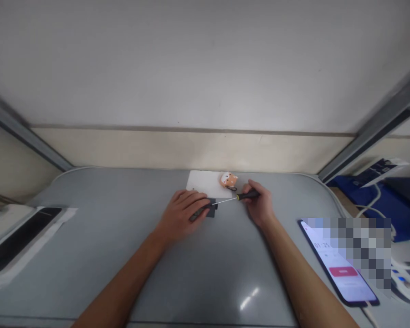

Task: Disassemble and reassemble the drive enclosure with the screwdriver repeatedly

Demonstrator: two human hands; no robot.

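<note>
My right hand is closed around the dark handle of a screwdriver, whose thin metal shaft points left. The shaft's tip reaches a small dark grey, flat-looking device lying on the table. Over the device's left part rests my left hand, its fingers bent and holding it down; what the device is I cannot make out. Just behind it lies a white sheet or card, and on its right end sits an orange and white animal-faced case with a dark loop.
On the grey table, a phone with a lit screen and a cable lies at right. A black flat panel lies at left. Behind the table stands a wall. Blue and white items sit beyond the right edge.
</note>
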